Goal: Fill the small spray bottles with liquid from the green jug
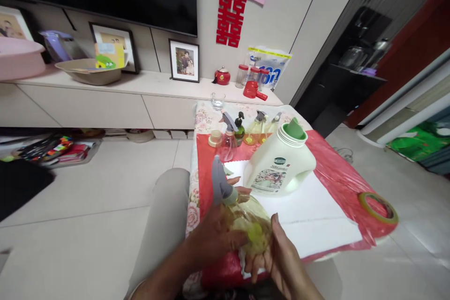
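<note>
A clear yellowish spray bottle (250, 213) with a grey trigger head (221, 180) lies tilted between my hands, its head toward the upper left. My left hand (216, 232) wraps round the bottle near its neck, with the thumb across a yellow patch on its side. Cupped at the base end is my right hand (281, 255), thumb and fingers on either side of the bottle. Just beyond stands a large pale green detergent jug (277, 164), a green spout (294, 129) showing in its uncapped mouth. A white sheet (312, 211) lies beneath.
Behind the jug stand a pink spray bottle (229, 143), a dark green pump bottle (239, 130) and yellow spray bottles (253, 131). A roll of tape (378, 207) lies on the red plastic cover (337, 164) at right. A glass cup (218, 100) is at the table's back.
</note>
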Demonstrator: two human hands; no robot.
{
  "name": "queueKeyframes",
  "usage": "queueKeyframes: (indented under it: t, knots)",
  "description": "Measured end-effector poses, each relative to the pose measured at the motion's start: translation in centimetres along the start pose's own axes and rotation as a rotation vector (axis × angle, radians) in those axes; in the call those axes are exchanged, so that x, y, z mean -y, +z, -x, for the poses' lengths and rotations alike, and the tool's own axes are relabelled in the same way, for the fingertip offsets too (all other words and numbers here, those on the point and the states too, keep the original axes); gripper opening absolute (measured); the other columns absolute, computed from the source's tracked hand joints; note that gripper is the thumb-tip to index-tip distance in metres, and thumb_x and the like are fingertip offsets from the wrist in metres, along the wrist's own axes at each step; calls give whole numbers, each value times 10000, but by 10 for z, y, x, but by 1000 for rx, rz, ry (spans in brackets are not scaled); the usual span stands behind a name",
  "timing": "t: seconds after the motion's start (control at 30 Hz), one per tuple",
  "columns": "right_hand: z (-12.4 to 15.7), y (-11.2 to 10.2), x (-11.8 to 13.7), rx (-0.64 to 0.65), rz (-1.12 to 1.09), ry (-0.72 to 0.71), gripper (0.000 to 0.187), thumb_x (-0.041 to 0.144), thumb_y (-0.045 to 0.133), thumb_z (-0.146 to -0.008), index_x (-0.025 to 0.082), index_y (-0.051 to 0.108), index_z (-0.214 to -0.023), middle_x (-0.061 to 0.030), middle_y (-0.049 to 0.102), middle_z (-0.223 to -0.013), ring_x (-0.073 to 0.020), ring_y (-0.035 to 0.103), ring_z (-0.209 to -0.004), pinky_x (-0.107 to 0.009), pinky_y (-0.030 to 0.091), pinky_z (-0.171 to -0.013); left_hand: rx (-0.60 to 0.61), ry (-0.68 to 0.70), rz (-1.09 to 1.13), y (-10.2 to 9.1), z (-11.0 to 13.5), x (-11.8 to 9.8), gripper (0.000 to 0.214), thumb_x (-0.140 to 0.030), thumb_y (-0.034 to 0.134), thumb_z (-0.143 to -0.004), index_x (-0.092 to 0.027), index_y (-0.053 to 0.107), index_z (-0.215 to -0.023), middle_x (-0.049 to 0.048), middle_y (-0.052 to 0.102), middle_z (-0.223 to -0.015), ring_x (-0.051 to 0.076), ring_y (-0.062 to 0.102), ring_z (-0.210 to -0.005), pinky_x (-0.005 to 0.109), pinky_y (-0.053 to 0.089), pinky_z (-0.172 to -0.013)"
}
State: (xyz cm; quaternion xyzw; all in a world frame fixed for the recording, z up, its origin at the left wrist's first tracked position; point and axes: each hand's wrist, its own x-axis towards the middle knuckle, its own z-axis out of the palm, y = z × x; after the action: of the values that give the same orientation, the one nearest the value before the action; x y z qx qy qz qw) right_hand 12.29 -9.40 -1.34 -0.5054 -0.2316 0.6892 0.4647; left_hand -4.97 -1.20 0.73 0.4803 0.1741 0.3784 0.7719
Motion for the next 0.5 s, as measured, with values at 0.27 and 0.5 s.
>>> queueKeyframes:
  t: [0.27,0.5]
  knots:
    - [-8,-73,106,-803,679,-855,760,516,811,-665,201,602,-1324,-106,565,-1328,-240,583,-1133,-381,490,-985,-423,65,-344,-18,-4,-53,654,-257,826,-743,-267,488,-1302,75,648,-1176,265,639,-1052,350,544,-834]
    - [-84,-111,146,-493,553,-765,469,364,757,-579,107,678,-963,-87,684,-911,-203,623,-803,-308,529,-724,-451,93,-661,-9,-40,-67,483,-182,738,-744,-227,542,-1183,67,634,-1109,277,599,-1004,408,476,-899]
